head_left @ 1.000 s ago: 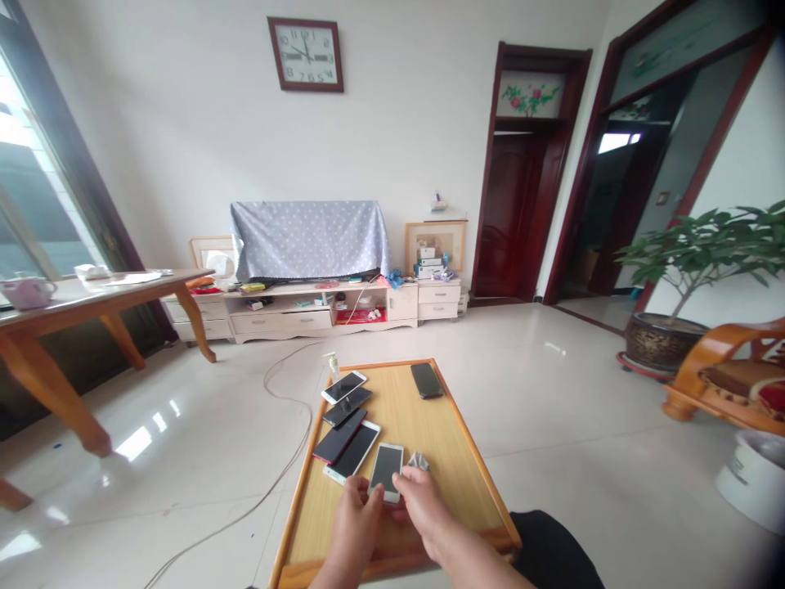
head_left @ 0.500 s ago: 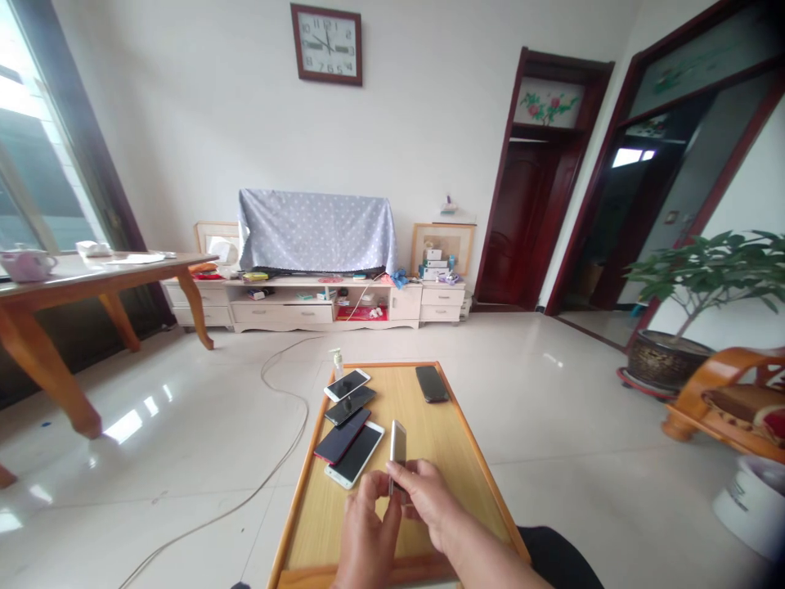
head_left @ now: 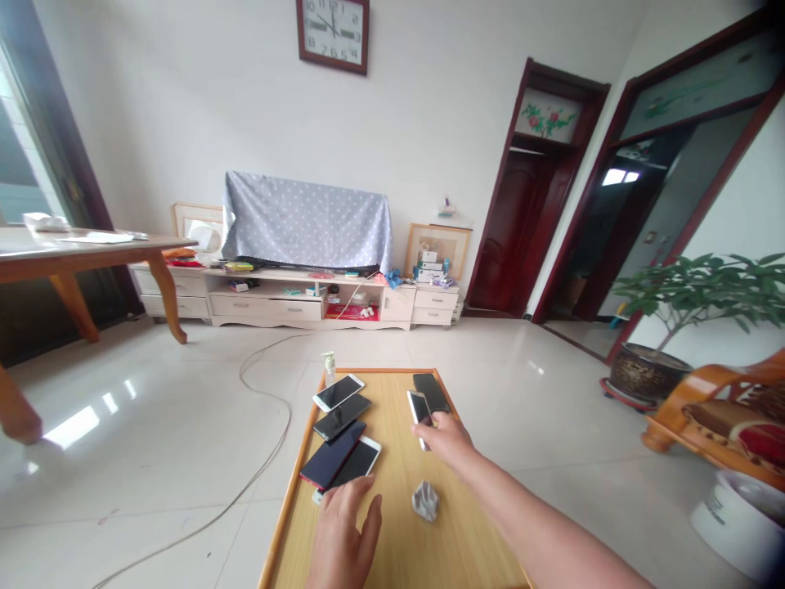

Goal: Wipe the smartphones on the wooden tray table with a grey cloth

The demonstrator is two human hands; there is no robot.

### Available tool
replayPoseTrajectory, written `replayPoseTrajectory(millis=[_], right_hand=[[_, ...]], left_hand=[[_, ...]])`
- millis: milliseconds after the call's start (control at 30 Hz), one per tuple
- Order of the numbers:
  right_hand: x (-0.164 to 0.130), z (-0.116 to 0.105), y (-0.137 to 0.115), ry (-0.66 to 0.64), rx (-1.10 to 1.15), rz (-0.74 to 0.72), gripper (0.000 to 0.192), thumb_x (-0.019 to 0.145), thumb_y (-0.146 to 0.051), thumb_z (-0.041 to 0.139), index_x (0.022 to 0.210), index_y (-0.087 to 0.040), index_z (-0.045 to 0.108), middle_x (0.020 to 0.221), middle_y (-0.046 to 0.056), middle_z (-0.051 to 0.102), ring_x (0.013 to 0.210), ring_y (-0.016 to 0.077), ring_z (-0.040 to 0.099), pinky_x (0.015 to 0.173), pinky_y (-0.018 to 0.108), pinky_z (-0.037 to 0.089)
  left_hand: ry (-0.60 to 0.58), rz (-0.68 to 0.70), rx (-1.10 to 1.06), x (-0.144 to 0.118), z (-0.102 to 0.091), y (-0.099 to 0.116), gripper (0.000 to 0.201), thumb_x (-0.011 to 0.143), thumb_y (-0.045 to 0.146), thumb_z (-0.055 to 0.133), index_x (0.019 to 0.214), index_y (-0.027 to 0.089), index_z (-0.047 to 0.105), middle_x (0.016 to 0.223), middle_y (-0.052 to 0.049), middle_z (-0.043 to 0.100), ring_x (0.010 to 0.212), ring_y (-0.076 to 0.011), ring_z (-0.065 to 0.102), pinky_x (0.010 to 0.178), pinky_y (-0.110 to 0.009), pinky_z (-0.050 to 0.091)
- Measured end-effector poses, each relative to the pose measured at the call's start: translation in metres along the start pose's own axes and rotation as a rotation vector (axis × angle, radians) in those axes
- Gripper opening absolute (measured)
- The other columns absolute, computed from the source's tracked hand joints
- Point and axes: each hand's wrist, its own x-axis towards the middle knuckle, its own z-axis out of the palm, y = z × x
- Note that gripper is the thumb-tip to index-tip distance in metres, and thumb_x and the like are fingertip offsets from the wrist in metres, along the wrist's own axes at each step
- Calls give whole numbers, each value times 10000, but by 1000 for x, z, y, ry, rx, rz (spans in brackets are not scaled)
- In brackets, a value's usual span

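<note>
My right hand (head_left: pixel 450 438) grips a white smartphone (head_left: pixel 419 407) by its near end, over the right side of the wooden tray table (head_left: pixel 392 523). Just behind it lies a black smartphone (head_left: pixel 435 390), partly covered by the held one. My left hand (head_left: pixel 343 523) is open, fingers apart, close to a white-framed smartphone (head_left: pixel 361 462). Overlapping that one is a red-edged smartphone (head_left: pixel 334 458). Farther up the left side are a dark smartphone (head_left: pixel 342 417) and another white smartphone (head_left: pixel 338 393). A crumpled grey cloth (head_left: pixel 425 501) rests between my hands.
A pump bottle (head_left: pixel 329 368) stands at the table's far left corner. On the floor to the left runs a cable (head_left: pixel 245 483). A low cabinet (head_left: pixel 270 307) lines the wall. To the right are a potted plant (head_left: pixel 653 368), a wooden chair (head_left: pixel 705 401) and a white bucket (head_left: pixel 736 515).
My right hand has carried the white smartphone forward and right, toward the black one. My left hand has let go and moved left. The grey cloth now shows on the table.
</note>
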Motion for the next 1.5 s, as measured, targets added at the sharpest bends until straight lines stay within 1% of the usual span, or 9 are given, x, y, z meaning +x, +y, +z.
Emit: replayPoseTrajectory(millis=[67,200,367,633,833,933,1067,1367,1500], right_hand=[[31,-10,-1,42,-112,31,344,723,-579,674,820,-251,630,785,4,725,748,200,680,639,274,434],[81,-14,-4,129,-294,104,436,682,-555,690,966,-235,606,903,69,724,871,273,693,685,334,460],[125,0,-6,179,-421,158,558,680,-514,694,1125,-213,542,923,88,708,935,299,698,727,369,483],[167,26,-5,185,-489,187,564,757,-553,628,1185,-214,486,876,68,695,917,281,705,719,359,473],[176,44,5,183,-530,170,569,785,-573,609,1214,-217,491,993,103,695,1044,307,649,825,408,448],[177,47,10,185,-545,151,570,806,-601,582,1209,-205,511,1074,137,684,1161,329,573,877,433,429],[174,48,13,171,-545,131,570,836,-623,544,1214,-198,533,1125,158,673,1202,335,529,899,451,416],[154,38,8,211,-499,54,640,849,-679,516,1238,-171,548,1213,191,621,1204,354,494,920,481,402],[132,38,1,239,-474,-94,519,949,-544,453,1307,-176,527,1324,182,565,1271,332,448,1006,473,354]], left_hand=[[30,-40,17,5,-3,-12,258,932,353,576,1166,247,594,1088,-84,710,1024,-244,674,854,-393,572],[65,-89,8,17,-6,-26,278,931,389,572,1170,248,592,1112,-79,711,1053,-247,675,851,-385,582],[67,-145,1,29,-4,-34,292,929,429,569,1174,270,577,1134,-61,710,1049,-227,679,760,-319,598],[67,-75,51,37,2,-46,282,915,411,595,1156,263,587,1087,-64,732,998,-227,704,811,-343,598],[30,-28,96,36,6,-50,253,914,378,586,1134,253,602,1042,-68,739,971,-239,710,799,-358,594],[2,-35,91,36,8,-49,239,911,366,590,1125,262,602,1050,-66,735,983,-239,703,800,-351,592],[-22,-47,96,37,10,-48,239,903,365,603,1129,286,593,1056,-51,733,996,-233,699,811,-341,588],[-68,-64,167,34,10,-50,209,925,389,572,1102,280,580,1061,-54,721,988,-234,683,820,-357,546],[-173,-101,257,36,2,-42,209,945,388,518,1092,278,619,1098,-60,709,1001,-241,668,835,-378,505]])
